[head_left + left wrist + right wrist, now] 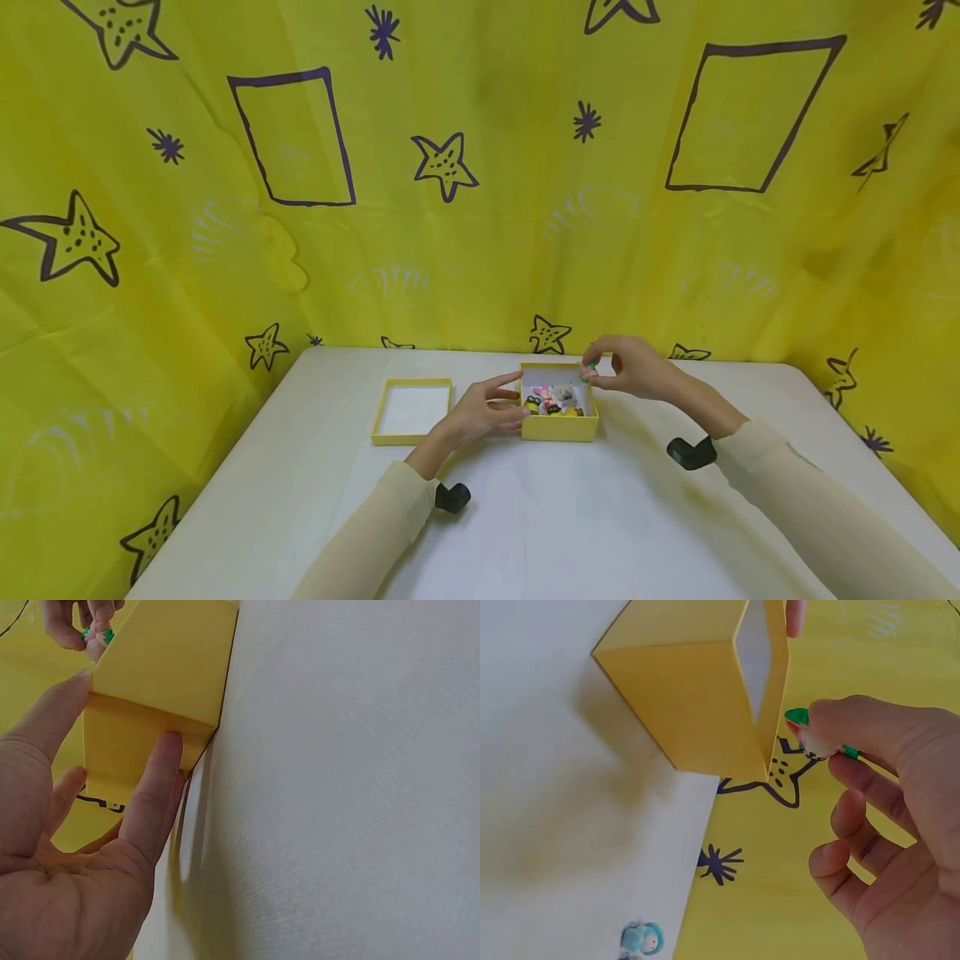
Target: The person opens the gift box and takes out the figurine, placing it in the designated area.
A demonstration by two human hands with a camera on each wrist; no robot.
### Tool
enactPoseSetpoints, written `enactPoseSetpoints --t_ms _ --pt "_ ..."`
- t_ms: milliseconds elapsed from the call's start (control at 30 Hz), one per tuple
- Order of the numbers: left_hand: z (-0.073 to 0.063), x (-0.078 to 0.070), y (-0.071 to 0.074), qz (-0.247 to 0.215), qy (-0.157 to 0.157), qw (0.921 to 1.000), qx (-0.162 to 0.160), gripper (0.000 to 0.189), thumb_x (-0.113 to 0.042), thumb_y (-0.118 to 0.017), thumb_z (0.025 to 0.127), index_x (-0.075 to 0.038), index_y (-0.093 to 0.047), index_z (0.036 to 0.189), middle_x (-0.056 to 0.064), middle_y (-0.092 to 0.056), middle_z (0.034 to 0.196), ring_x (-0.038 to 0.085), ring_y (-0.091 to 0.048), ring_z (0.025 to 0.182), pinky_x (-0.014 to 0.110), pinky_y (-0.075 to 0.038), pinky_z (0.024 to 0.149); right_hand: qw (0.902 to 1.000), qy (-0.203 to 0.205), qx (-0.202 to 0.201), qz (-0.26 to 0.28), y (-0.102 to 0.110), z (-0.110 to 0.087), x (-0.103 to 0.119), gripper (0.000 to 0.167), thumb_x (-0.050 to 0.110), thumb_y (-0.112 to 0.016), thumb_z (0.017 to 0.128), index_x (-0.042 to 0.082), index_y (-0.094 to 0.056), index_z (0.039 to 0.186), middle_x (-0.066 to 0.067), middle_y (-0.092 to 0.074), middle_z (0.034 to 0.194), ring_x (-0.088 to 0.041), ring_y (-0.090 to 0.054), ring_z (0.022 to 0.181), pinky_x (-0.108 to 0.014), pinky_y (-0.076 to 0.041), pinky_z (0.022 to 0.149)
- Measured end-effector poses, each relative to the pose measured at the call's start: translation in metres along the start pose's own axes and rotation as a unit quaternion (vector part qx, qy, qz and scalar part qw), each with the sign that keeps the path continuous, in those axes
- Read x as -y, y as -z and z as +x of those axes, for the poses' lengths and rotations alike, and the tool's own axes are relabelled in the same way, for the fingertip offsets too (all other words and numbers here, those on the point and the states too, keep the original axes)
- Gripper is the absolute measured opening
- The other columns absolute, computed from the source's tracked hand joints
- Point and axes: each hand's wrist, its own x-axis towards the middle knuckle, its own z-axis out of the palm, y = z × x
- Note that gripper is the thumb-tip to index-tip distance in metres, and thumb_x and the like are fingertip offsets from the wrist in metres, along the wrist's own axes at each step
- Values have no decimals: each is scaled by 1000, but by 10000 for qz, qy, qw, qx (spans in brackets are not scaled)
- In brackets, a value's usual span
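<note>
A yellow open-topped box (558,429) stands on the white table with several small colourful figurines (546,400) inside. My left hand (487,408) is at its left side. In the left wrist view, the nearly straight fingers (155,795) touch the side wall and the thumb reaches the rim. Over the box's right rim, my right hand (633,367) pinches a small pink and green figurine (798,716) between thumb and index finger. The other right fingers are loosely bent and hold nothing.
A shallow yellow-rimmed box lid (411,439) with a white inside lies left of the box. In the right wrist view, a small light-blue figurine (643,939) is on the table (540,825). A yellow curtain (480,233) with starfish drawings hangs behind.
</note>
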Motion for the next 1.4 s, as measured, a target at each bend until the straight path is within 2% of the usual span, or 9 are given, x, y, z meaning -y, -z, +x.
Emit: enactPoseSetpoints --t_ms 367,667,900,1133,1400 --pt "-1 -3 1 85 -11 10000 43 75 -12 -78 93 -18 -43 158 20 -55 143 26 -66 116 33 -61 89 9985 -346 -386 188 4 -18 -7 23 14 -85 86 10 -77 107 -3 -72 101 -15 -53 70 -24 -46 57" --pt "-1 -2 1 102 -8 9999 8 75 -12 -79 92 -18 -43 158 19 -56 141 27 -64 118 33 -62 88 9943 -870 -425 442 5 -34 -14 28 20 -83 89 13 -76 114 -2 -72 105 -16 -56 73 -26 -49 54" --pt "-2 -2 1 75 45 10000 -21 76 -13 -80 92 -19 -43 158 17 -56 141 26 -65 117 33 -62 87 9924 -925 -579 570 3 -45 -20 24 15 -84 87 9 -76 110 -5 -72 99 -13 -57 66 -26 -48 52" --pt "-1 -2 1 -22 -4 10000 27 76 -12 -79 92 -18 -43 158 19 -55 141 26 -65 115 34 -62 88 9882 -1248 -575 680 2 -59 -27 24 20 -82 90 12 -75 111 -4 -73 102 -16 -56 73 -26 -48 54" --pt "1 1 1 9 -39 10000 -10 75 -12 -80 92 -18 -44 157 18 -57 139 26 -65 115 34 -62 88 9867 -1320 -656 682 0 -73 -34 25 21 -81 91 11 -75 113 -6 -73 105 -14 -57 74 -25 -49 57"
